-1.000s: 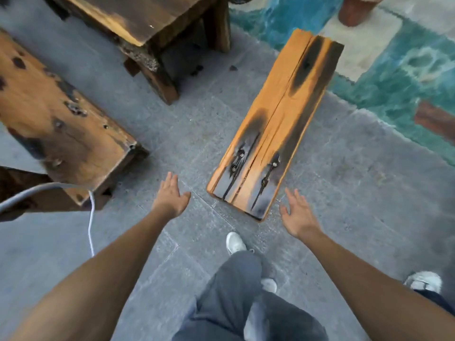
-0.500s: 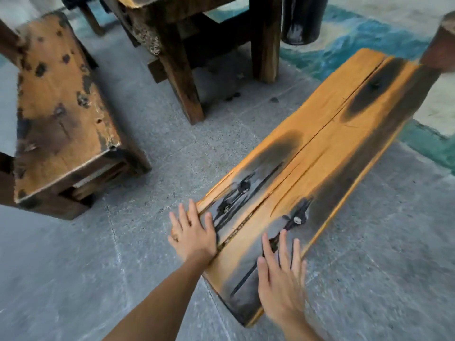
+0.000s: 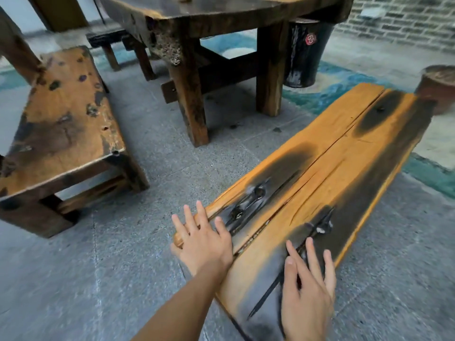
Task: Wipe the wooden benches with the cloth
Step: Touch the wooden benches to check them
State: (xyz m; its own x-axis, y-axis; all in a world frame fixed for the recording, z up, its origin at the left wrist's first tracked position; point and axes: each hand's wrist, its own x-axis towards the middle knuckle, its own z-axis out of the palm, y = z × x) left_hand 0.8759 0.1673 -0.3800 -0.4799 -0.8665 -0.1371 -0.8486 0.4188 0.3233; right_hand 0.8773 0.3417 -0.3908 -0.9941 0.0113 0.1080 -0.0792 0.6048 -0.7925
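An orange wooden bench (image 3: 339, 153) with black scorched patches and a long crack runs from the lower middle to the upper right. My left hand (image 3: 204, 239) lies flat on its near left corner, fingers spread and empty. On the near end, to the right of the crack, my right hand (image 3: 307, 289) rests flat with fingers apart and nothing in it. A second, darker worn bench (image 3: 64, 134) stands at the left. No cloth is in view.
A heavy dark wooden table (image 3: 197, 25) stands at the top centre, its legs between the two benches. Behind it is a black bucket (image 3: 305, 52). A brown stump (image 3: 438, 87) sits at the right edge. The floor is grey stone with a blue-green painted area.
The view has dropped closer to the orange bench. Both hands, which hovered over the floor a second ago, now lie flat on the bench's near end.
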